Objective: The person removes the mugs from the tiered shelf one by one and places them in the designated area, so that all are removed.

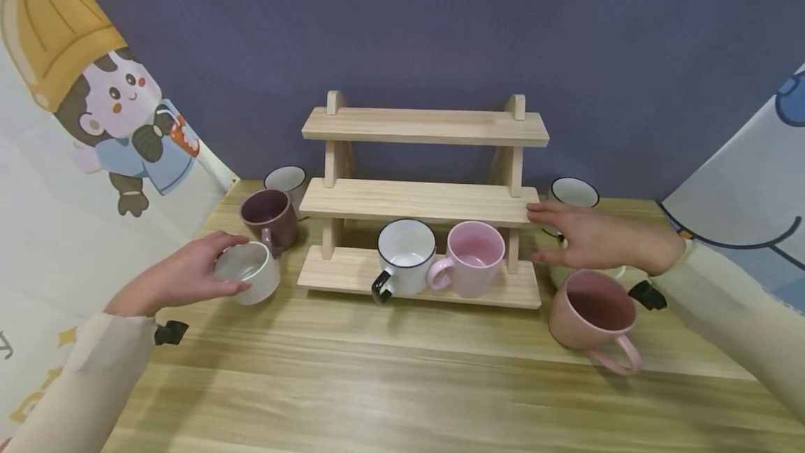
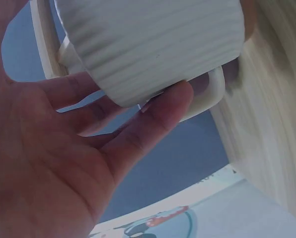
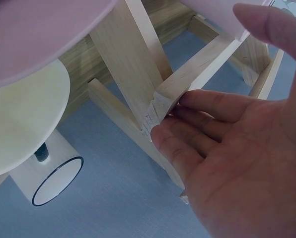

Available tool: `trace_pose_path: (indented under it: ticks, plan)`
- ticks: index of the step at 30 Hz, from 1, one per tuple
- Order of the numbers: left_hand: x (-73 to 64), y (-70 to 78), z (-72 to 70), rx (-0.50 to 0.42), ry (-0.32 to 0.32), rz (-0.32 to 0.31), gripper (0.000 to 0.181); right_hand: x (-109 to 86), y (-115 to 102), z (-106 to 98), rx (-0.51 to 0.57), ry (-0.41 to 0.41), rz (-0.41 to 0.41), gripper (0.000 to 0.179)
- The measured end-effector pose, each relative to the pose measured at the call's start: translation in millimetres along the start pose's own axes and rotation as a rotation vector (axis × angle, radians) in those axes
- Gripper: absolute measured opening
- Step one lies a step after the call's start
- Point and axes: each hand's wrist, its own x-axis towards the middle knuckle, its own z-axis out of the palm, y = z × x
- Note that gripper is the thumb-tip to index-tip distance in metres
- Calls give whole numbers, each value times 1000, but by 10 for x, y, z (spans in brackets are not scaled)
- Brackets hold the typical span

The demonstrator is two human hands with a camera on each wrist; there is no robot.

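My left hand (image 1: 182, 275) grips a white ribbed mug (image 1: 260, 284) at the left side of the table, thumb and fingers spread around its wall. The left wrist view shows the ribbed wall up close, with a pale handle (image 2: 217, 94) past the fingertips. On the right, my right hand (image 1: 597, 238) touches the right end of the middle board of a wooden three-tier shelf (image 1: 415, 199). Its fingers lie against the board's end in the right wrist view, the thumb held apart. Under that hand, a pale yellow mug (image 3: 29, 119) is partly hidden.
On the bottom board stand a white mug with black handle (image 1: 405, 277) and a pink mug (image 1: 474, 275). A purple mug (image 1: 286, 226) and a dark-rimmed white mug (image 1: 286, 179) are at left. At right are a dusty-pink mug (image 1: 581, 324) and another dark-rimmed mug (image 1: 574, 193).
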Motion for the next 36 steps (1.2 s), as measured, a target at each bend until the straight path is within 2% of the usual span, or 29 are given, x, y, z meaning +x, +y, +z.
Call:
trace_pose_path:
  ticks: [3, 10, 13, 18, 29, 36]
  plan:
    - [-17, -42, 25, -2, -10, -18, 74, -9, -5, -7, -4, 3, 1, 72]
    - [-58, -131, 75, -31, -16, -1, 75, -15, 0, -6, -8, 13, -6, 71]
    - [-73, -152, 93, -56, -30, -22, 76, -19, 3, -5, -9, 16, -4, 71]
    - [-74, -170, 136, -70, -34, -28, 78, -20, -2, -2, -7, 20, -5, 70]
    - [-75, -199, 251, -55, 11, 4, 76, -9, -7, 13, -11, 29, -11, 71]
    - [-48, -179, 263, -75, -3, -6, 78, -9, -13, 1, 5, 15, -2, 71]
